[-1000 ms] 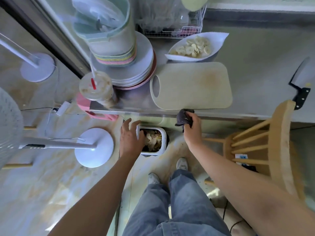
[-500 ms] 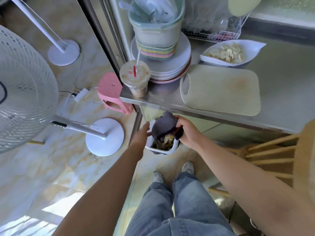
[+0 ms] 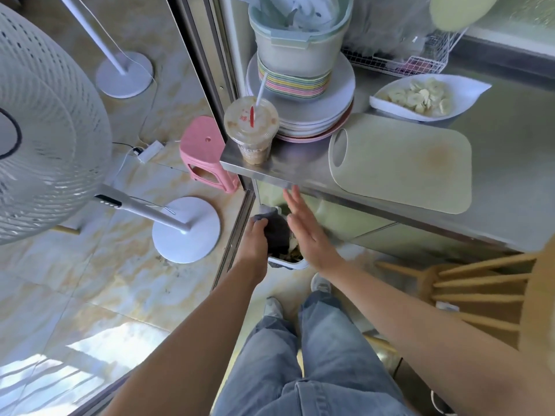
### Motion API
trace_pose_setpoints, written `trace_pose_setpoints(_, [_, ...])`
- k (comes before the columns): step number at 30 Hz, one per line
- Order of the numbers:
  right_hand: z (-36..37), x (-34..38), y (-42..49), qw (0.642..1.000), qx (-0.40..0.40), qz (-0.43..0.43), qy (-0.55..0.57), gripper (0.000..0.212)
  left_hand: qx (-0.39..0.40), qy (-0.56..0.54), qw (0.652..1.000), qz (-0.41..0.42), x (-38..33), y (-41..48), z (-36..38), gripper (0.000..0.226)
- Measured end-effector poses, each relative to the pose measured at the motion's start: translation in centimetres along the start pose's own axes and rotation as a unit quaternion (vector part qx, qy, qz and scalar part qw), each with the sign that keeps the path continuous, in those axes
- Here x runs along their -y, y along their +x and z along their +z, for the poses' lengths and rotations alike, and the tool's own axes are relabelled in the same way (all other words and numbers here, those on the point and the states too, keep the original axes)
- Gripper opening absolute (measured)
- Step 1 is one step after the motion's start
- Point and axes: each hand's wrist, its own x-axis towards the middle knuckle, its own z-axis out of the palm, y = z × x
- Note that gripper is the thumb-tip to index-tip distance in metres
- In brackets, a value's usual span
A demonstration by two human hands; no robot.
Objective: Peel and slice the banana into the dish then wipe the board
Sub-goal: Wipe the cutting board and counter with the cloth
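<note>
While the person stood at the bench's point(image 3: 516, 139) corner, both hands were held low over a small white bin point(image 3: 289, 264) on the floor. Left hand point(image 3: 253, 235): fingers curled round a dark grey cloth point(image 3: 277, 232), gripping it so that it hung bunched above the bin's mouth. Right hand point(image 3: 306, 226): spread flat, fingers straight and close together, pointing up toward the bench edge, holding nothing. Its thumb lay just beside the cloth; contact could not be told. Pale scraps point(image 3: 295, 250) showed in the bin under the cloth.

On the steel bench the cutting board point(image 3: 405, 163) lay flat near the front edge, handle slot to the left, bare but for a faint brownish stain right of centre. Behind it, apart from the board, sat the white leaf-shaped dish point(image 3: 471, 88) holding the banana slices point(image 3: 420, 99) in a loose heap. Left of the dish, a stack of plates point(image 3: 339, 94) carried a pale lidded tub point(image 3: 297, 46). A plastic cup with a straw point(image 3: 252, 127) stood at the bench corner, just in front of the plates.

On the floor: a pink stool point(image 3: 204, 148) against the bench end, a white standing fan point(image 3: 45, 124) to the left, and a wooden chair point(image 3: 480, 283) to the right.
</note>
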Motion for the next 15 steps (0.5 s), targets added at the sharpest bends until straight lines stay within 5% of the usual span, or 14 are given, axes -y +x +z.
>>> trace_pose_setpoints(2, [1.1, -1.1, 0.0, 0.993, 0.079, 0.083, 0.037, 0.048, -0.003, -0.052, 0.999, 0.002, -0.5, -0.4, 0.8, 0.024])
trace_pose_setpoints(5, [-0.5, -2.4, 1.0, 0.964, 0.071, 0.251, -0.050, 0.055, -0.041, -0.097, 0.994, -0.010, -1.3, -0.7, 0.6, 0.021])
trace_pose_setpoints(8, [-0.8, -0.7, 1.2, 0.990, 0.027, 0.134, 0.018, 0.049, -0.047, -0.069, 0.997, 0.005, -1.5, -0.4, -0.2, 0.022])
trace_pose_setpoints(10, [0.4, 0.0, 0.9, 0.996, 0.077, 0.036, 0.021, 0.049, -0.038, -0.085, 0.996, 0.003, -1.5, -0.6, -0.1, 0.024])
trace_pose_setpoints(12, [1.0, -2.2, 1.1, 0.989, 0.114, 0.095, -0.023, 0.054, -0.021, -0.115, 0.993, 0.004, -2.0, -1.0, 0.2, 0.028])
trace_pose_setpoints(15, [-0.7, -5.3, 1.5, 0.970, 0.047, 0.199, -0.128, 0.089, -0.016, -0.133, 0.991, -0.003, -3.0, -1.4, 0.1, 0.037])
